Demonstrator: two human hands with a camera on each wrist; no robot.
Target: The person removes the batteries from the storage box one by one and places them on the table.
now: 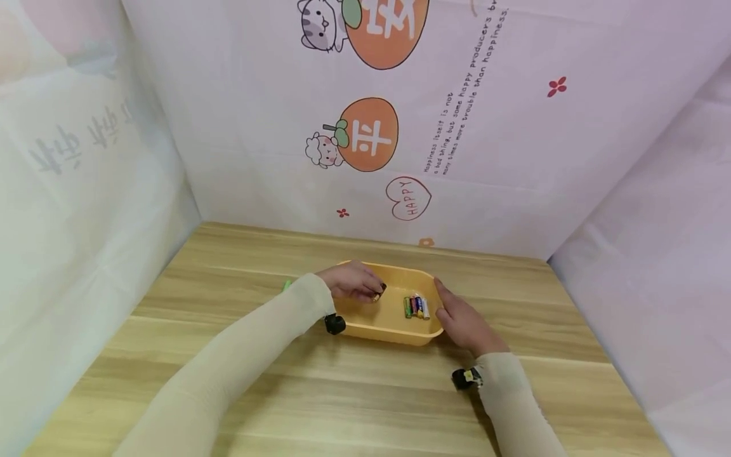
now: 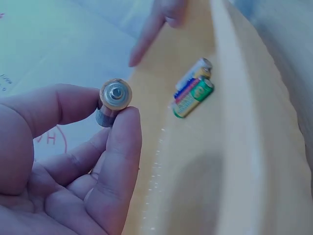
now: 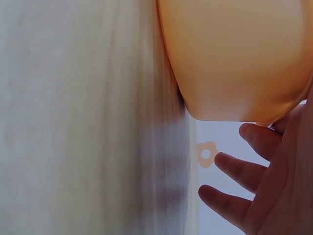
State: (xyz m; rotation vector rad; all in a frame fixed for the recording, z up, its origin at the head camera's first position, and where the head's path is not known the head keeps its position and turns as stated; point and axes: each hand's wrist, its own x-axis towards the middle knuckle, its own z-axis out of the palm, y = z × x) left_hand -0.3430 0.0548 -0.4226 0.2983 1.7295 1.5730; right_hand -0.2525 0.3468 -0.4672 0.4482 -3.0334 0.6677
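Note:
In the left wrist view my left hand pinches a battery between thumb and fingertips, its terminal end towards the camera. The hand is over the left part of a yellow plastic tray. Several batteries in green, red, blue and white lie side by side in the tray's right part. At the tray's right end my right hand holds the rim, thumb over the edge. Its other fingers spread loosely beside the outer wall in the right wrist view.
A small green thing lies left of the tray, partly hidden by the left sleeve. The wooden table meets a printed white cloth wall just behind the tray. More cloth hangs at both sides.

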